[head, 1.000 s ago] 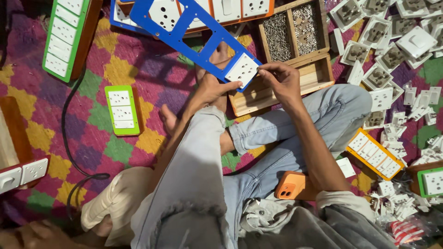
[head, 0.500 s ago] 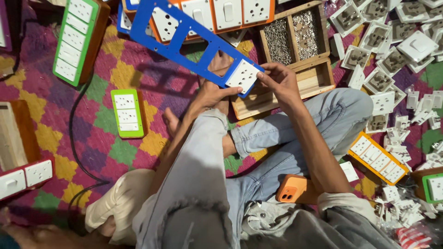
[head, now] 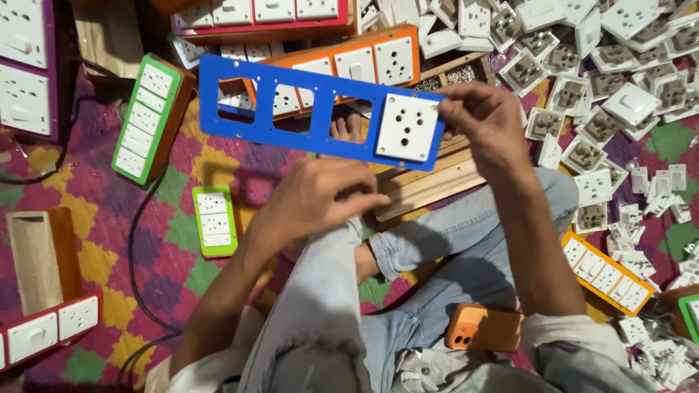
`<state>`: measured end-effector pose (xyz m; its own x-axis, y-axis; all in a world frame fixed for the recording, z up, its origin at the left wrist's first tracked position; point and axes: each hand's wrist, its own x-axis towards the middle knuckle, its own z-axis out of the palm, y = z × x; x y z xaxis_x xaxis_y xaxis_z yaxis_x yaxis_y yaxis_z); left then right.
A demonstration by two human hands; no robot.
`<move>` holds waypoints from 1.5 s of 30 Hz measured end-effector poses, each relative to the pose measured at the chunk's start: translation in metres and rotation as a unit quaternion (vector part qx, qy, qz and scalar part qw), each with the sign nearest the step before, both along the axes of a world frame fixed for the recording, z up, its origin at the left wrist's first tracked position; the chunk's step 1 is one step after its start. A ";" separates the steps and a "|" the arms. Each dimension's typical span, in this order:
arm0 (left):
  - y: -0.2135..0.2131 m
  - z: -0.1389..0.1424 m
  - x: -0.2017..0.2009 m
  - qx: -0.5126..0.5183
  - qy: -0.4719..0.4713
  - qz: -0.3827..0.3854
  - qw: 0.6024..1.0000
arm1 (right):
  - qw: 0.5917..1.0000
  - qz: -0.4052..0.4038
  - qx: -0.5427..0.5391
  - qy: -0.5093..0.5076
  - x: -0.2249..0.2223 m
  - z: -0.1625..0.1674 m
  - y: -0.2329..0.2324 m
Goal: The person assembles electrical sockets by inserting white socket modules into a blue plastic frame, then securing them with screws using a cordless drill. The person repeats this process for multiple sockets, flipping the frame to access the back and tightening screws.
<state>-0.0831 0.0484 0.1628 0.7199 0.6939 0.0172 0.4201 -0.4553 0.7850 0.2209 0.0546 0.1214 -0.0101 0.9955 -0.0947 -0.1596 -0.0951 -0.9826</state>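
Observation:
I hold up a long blue plate [head: 320, 109] with several square openings. A white socket module [head: 406, 127] fills its right-end opening; the other openings are bare. My right hand [head: 484, 120] grips the plate's right end beside that socket. My left hand [head: 313, 200] hovers just under the plate's lower edge, over my raised knee, with its fingers bunched and pointing right. Whether those fingers pinch something small I cannot tell. A wooden tray [head: 429, 185] with small screws lies on the floor under the plate.
A heap of loose white socket modules [head: 597, 73] covers the floor at the right. Finished boards lie around: an orange one [head: 364, 62], a long green one [head: 145, 120], a small green one [head: 215, 218]. An orange phone [head: 484, 327] rests on my lap. A black cable [head: 135, 255] runs at the left.
The blue plate has swung from slanted to nearly level and come closer. My left hand has come off its lower edge. The view has shifted toward the socket heap.

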 end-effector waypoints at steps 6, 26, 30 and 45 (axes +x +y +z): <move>0.027 0.069 0.034 0.397 0.055 -0.027 0.916 | 0.996 0.027 0.054 -0.068 -0.004 0.074 -0.002; 0.052 0.016 0.046 -0.236 -0.716 0.183 0.631 | 0.845 -0.005 0.028 -0.534 0.071 -0.051 0.036; 0.041 0.011 0.058 -0.375 -0.733 0.053 0.565 | 0.726 0.019 0.199 -0.658 0.070 -0.113 0.019; 0.006 0.007 0.067 -0.496 -0.659 -0.037 0.564 | 0.781 -0.067 0.106 -0.611 0.060 -0.129 0.020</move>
